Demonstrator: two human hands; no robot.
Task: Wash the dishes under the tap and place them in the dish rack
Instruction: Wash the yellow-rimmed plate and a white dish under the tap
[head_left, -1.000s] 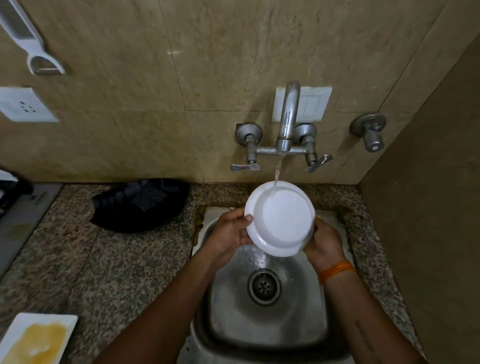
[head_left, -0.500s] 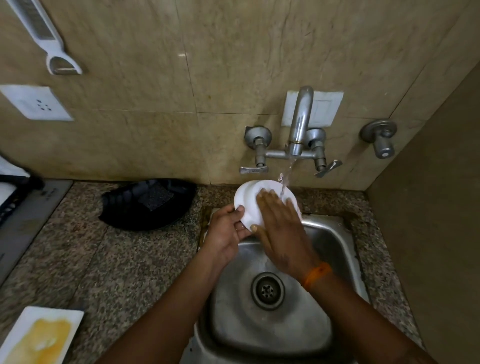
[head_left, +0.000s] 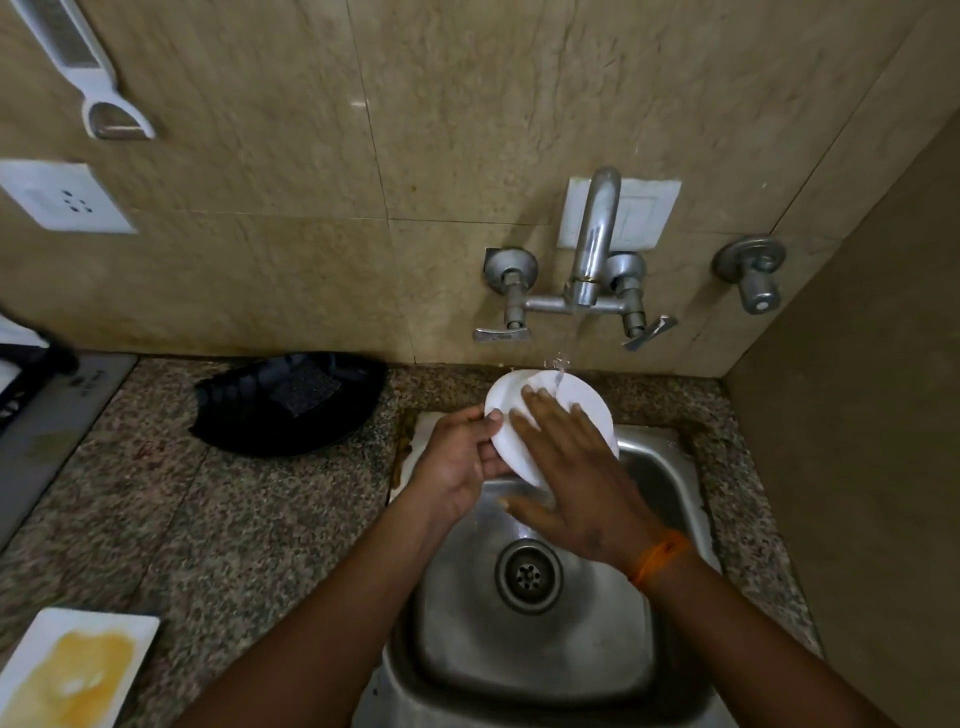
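Observation:
A round white dish (head_left: 587, 405) is tilted over the steel sink (head_left: 654, 467), under the stream from the wall tap (head_left: 595, 249). My left hand (head_left: 457, 462) grips the dish by its left rim, thumb on the front. Flat against the dish face lies my right hand (head_left: 576, 478), fingers spread and pointing up-left, covering most of the dish. Water strikes the dish's upper edge near my right fingertips. A dirty white rectangular plate (head_left: 72, 670) with yellow residue lies on the counter at the lower left. The black dish rack (head_left: 21, 364) shows only partly at the left edge.
A black tray (head_left: 239, 415) holding a dark scrub pad (head_left: 306, 387) sits on the granite counter left of the sink. A second valve (head_left: 753, 275) sticks out of the wall at the right. The side wall stands close on the right. A white peeler hangs at upper left.
My right hand left the dish's right rim and now lies flat across its face. The dish has shifted up and back towards the tap.

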